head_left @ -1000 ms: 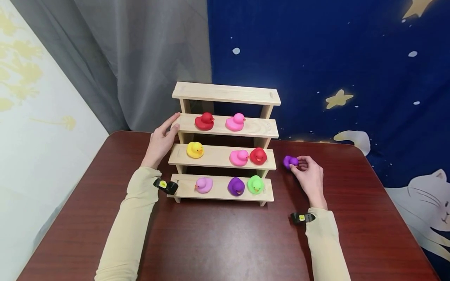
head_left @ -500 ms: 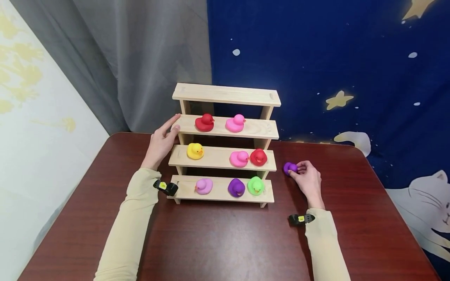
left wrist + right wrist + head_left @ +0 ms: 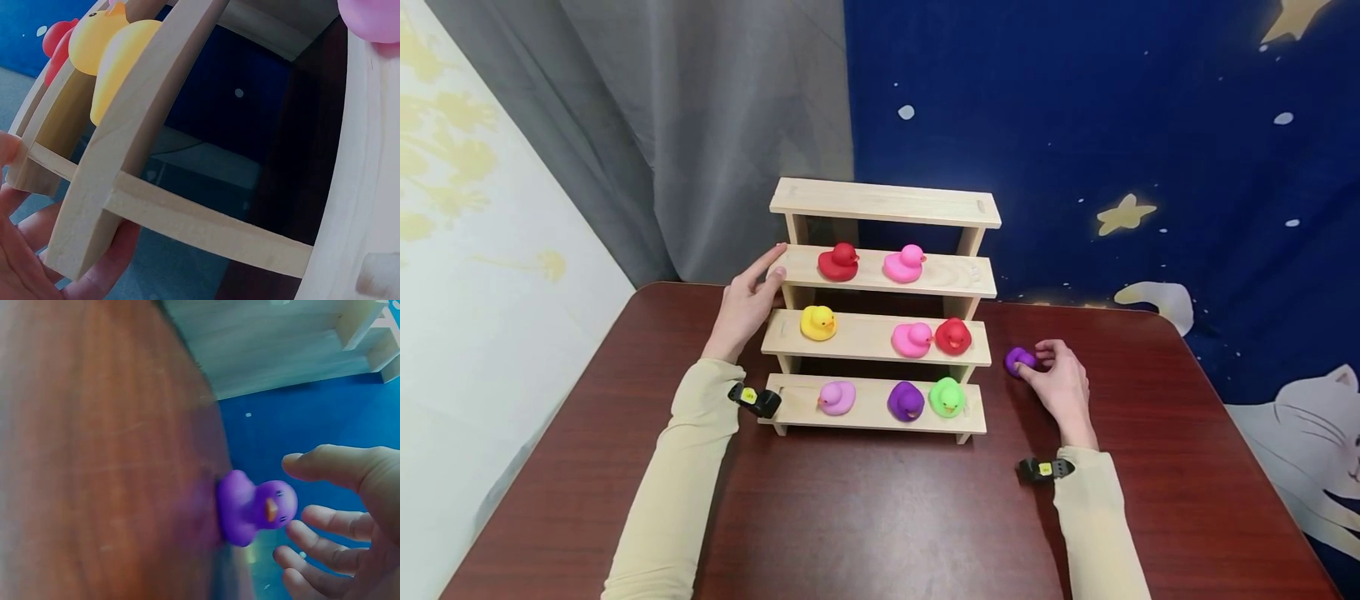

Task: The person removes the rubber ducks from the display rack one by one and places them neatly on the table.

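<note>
A wooden tiered stand (image 3: 880, 204) holds small rubber ducks on its steps. My left hand (image 3: 743, 310) grips the stand's left end at the second step from the top; in the left wrist view its fingers (image 3: 122, 250) reach behind the boards. Right of the stand, a purple rubber duck (image 3: 1019, 362) sits upright on the table. Beside it my right hand (image 3: 1060, 385) has thumb and fingers spread apart, as the right wrist view shows, with the duck (image 3: 253, 507) just off the fingertips and nothing held.
Red (image 3: 838, 262) and pink (image 3: 904, 264) ducks sit on the upper middle step. Below are yellow (image 3: 817, 323), pink (image 3: 912, 340) and red (image 3: 953, 337) ducks. The lowest step bears lilac (image 3: 837, 398), purple (image 3: 906, 402) and green (image 3: 947, 398) ducks. Curtains hang behind the brown table (image 3: 880, 517).
My right hand has brought the purple duck slightly nearer the front and let go of it, its fingers now opened away. The left hand has stayed on the stand.
</note>
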Demonstrator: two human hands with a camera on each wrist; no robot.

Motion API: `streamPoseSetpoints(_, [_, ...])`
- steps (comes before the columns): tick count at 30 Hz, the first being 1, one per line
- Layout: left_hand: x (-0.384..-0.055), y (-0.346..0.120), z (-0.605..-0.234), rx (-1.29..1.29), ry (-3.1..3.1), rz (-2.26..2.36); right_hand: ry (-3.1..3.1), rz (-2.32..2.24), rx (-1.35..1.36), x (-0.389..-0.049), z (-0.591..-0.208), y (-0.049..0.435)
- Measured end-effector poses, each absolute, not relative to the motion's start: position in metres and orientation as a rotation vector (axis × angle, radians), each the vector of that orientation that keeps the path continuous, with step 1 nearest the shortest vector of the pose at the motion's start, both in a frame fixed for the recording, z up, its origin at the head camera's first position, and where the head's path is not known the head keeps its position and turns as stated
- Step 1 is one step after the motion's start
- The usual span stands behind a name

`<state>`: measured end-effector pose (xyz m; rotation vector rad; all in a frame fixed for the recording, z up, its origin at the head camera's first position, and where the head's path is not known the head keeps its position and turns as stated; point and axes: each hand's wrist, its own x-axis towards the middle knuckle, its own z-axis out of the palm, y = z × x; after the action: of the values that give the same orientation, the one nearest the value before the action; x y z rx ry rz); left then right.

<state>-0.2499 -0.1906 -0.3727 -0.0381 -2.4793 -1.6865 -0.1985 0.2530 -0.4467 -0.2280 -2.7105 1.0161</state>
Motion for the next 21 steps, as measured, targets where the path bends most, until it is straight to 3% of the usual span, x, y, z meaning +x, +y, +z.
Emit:
streamPoseSetpoints(11, [-0.251, -0.192, -0.373, -0.035, -2.506, -1.631, -2.636, 0.972, -0.135, -0.199, -0.416, 0.244])
streamPoseSetpoints(21, [-0.249, -0.191, -0.375, -0.033, -2.504, -1.556, -2.516, 0.998, 0.121, -0.212, -0.386, 0.238])
